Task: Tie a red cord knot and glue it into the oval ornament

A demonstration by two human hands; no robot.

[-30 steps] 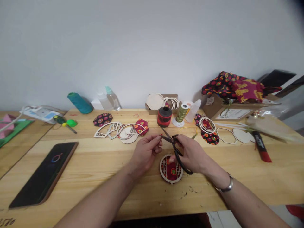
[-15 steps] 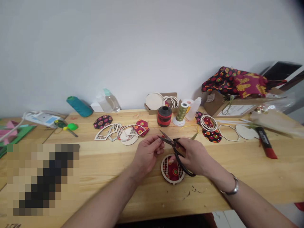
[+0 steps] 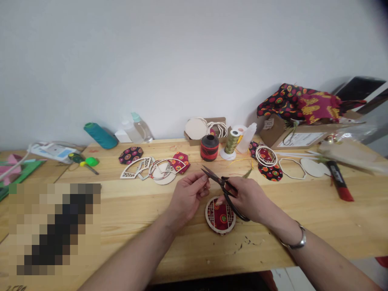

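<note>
My right hand (image 3: 247,199) grips black scissors (image 3: 226,190) by the handles, blades slightly apart and pointing up-left. My left hand (image 3: 189,196) is close by on the left, thumb and forefinger pinched together right at the blade tips; what they pinch is too small to see. Just below both hands a round wooden lattice frame with red patterned fabric (image 3: 220,216) lies flat on the wooden table (image 3: 127,210). Small dark clippings (image 3: 242,242) are scattered on the table in front of it.
Behind lie wooden fan-shaped cutouts (image 3: 151,167), fabric pieces (image 3: 131,154), thread spools (image 3: 209,147), a teal spool (image 3: 101,135), bottles (image 3: 138,127), a cardboard box with patterned cloth (image 3: 298,121) and a red-black tool (image 3: 339,182). A blurred flat thing (image 3: 54,226) lies left.
The scissors' blades have lifted a little and my left fingers have stayed pinched at their tips. The view has shifted slightly.
</note>
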